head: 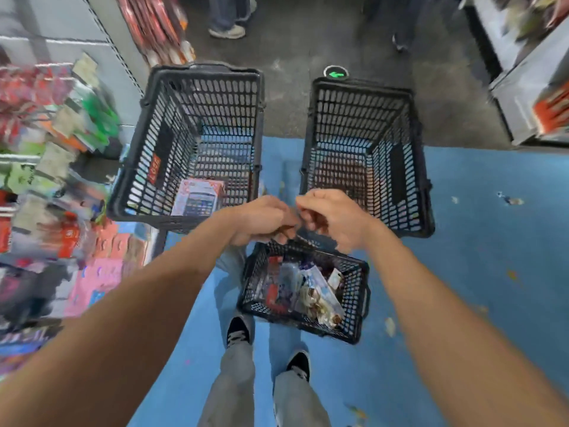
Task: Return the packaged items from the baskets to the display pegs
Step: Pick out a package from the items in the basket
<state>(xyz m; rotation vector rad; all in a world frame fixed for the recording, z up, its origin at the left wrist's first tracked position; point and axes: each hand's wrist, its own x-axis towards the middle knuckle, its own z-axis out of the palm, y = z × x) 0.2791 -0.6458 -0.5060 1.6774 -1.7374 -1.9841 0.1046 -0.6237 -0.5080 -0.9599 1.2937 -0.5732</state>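
Three black mesh baskets are in the head view. The small basket (357, 291) hangs just above my shoes and is full of several packaged items (308, 291). My left hand (261, 217) curls round its dark handle (303, 240). My right hand (335, 217) is right beside it with curled fingers touching the left fingertips; whether it holds anything is hidden. The big left basket (160, 143) holds a pink boxed calculator (197, 198). In the big right basket (412, 167) I see no items. Display pegs (46, 134) with hanging packets, blurred, fill the left side.
Pink packs (98, 278) lie stacked low on the left. A grey shelf unit (523, 87) stands at the far right. Other people's legs and a shoe (228, 30) are at the top of the aisle. Blue floor (477, 241) lies under and right of the baskets.
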